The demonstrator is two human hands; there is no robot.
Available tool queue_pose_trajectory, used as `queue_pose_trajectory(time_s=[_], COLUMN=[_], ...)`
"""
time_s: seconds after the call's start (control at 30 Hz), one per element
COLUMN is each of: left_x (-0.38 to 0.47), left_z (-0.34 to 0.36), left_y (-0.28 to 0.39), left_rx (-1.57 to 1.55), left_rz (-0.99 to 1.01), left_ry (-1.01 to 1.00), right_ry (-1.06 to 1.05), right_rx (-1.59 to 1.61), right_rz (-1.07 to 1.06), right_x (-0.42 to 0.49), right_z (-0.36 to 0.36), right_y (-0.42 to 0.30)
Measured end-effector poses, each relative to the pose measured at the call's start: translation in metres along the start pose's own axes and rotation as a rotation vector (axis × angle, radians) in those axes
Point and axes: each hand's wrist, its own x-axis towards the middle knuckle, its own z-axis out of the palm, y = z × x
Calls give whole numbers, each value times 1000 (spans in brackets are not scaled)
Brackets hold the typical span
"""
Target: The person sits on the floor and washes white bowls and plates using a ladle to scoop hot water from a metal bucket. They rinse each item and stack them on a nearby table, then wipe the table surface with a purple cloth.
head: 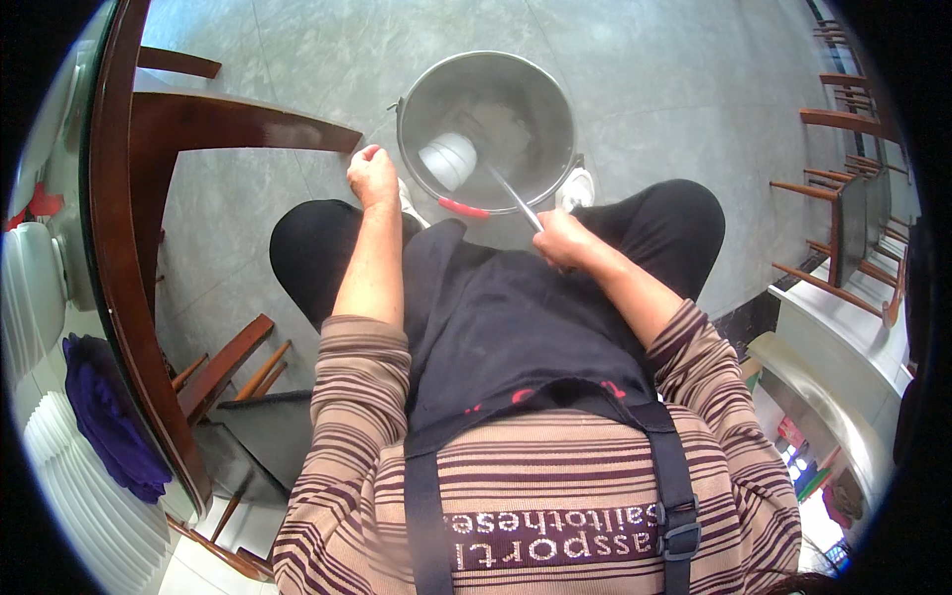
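A deep metal bucket [487, 56] stands on the floor between my feet, with a red grip [462, 207] on its bail at the near rim. Inside it, a few white bowls [448, 161], apparently nested, lie tilted toward the left wall. My right hand [563, 239] grips the metal handle [515, 198] of a tool that slants down into the bucket; its far end is hard to make out. Just outside the bucket's left rim, my left hand [374, 177] is raised with curled fingers, and nothing shows in it.
A dark wooden table [123, 297] runs along my left, its leg [245, 126] reaching close to my left hand. On it are stacked white dishes [93, 498] and a purple cloth [111, 420]. A chair [238, 446] stands below. Chairs [848, 223] and a white cabinet [833, 335] are at right.
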Motion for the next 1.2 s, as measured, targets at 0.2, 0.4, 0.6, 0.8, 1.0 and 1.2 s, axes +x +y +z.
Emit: queue_pose_trajectory(time_s=[0.2,0.4,0.6,0.8,1.0,1.2], left_x=[0,-3,-27,-57,-79,-76], left_z=[1,2,18,46,56,61], left_y=[-4,-10,-28,-62,-47,-37], left_rx=[-4,233,620,342,-185,-315], left_rz=[-11,45,30,-389,-687,-679], left_ry=[-8,-146,-519,-429,-282,-273], right_ry=[-61,-84,-84,-104,-105,-98], right_rx=[246,237,369,521,532,572], right_rz=[-37,-45,-34,-18,-35,-7], right_x=[-28,-64,-86,-92,-87,-83], right_z=[-15,-16,-5,-2,3,8], right_y=[0,8,9,15,23,33])
